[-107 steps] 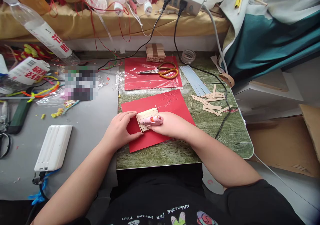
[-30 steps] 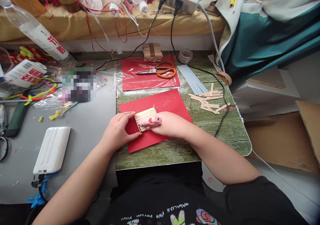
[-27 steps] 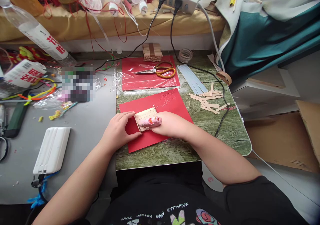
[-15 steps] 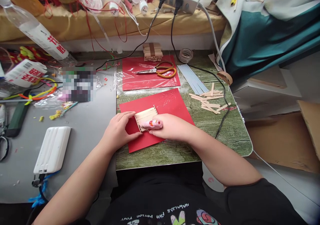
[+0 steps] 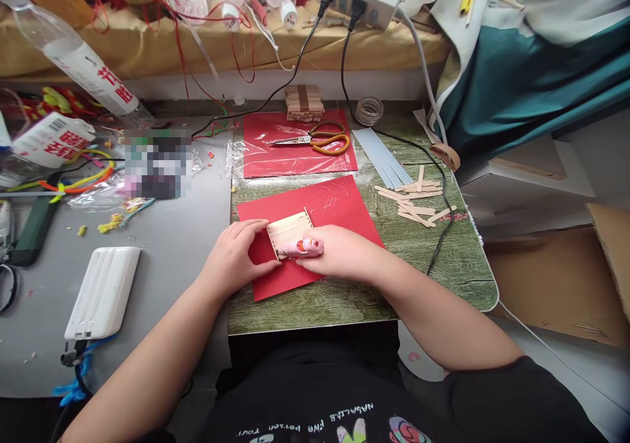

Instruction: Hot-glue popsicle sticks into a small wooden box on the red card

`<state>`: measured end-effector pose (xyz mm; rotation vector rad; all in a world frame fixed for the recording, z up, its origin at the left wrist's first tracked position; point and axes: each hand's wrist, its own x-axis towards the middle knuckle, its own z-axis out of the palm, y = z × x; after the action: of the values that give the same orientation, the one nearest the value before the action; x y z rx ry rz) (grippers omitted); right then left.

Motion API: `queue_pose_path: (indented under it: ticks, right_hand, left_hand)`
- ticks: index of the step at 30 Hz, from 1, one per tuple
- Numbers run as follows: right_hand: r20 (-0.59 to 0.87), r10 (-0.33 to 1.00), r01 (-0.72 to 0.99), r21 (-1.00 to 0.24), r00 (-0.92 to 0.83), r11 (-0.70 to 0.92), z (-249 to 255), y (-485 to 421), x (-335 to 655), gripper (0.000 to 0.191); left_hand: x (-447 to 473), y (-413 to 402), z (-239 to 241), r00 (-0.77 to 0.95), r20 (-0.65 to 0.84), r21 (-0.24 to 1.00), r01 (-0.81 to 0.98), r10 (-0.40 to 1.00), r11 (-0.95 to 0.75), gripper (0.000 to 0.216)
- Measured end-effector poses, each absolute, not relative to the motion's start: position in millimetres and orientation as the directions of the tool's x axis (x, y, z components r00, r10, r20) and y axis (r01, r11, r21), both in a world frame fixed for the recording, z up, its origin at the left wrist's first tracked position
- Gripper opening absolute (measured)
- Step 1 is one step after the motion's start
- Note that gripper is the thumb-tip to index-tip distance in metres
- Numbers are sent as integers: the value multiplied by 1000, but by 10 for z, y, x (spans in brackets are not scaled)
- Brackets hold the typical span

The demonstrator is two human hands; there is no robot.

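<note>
A small panel of wooden craft sticks (image 5: 289,228) lies on a red paper sheet (image 5: 339,208) on the green table. My left hand (image 5: 234,257) rests flat on the sheet and presses the panel's left edge with its fingertips. My right hand (image 5: 342,254) grips a pink glue gun (image 5: 304,248), whose nozzle points left onto the panel's near edge.
Loose craft sticks (image 5: 417,201) and clear glue sticks (image 5: 381,156) lie to the right, crossed by a black cable (image 5: 440,197). Scissors (image 5: 315,140) lie on a second red sheet behind, next to a bundle of sticks (image 5: 305,102). A white power bank (image 5: 103,292) sits at the left.
My right hand has slid the glue gun from the panel's middle toward its near edge. My left hand has stayed in place on the panel.
</note>
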<state>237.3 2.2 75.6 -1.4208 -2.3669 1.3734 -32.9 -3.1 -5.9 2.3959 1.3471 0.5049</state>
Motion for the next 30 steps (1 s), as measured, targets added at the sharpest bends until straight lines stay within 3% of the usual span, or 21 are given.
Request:
queue_pose_path:
  ticks: [12, 30]
  right_hand:
    - [-399, 733, 712, -683, -551, 163, 833, 90, 2300, 15]
    - [-424, 725, 717, -683, -543, 138, 822, 90, 2343, 22]
  left_hand:
    - [-328, -32, -55, 488, 141, 461, 738, 862, -493, 79]
    - [-326, -31, -67, 484, 132, 454, 746, 865, -487, 79]
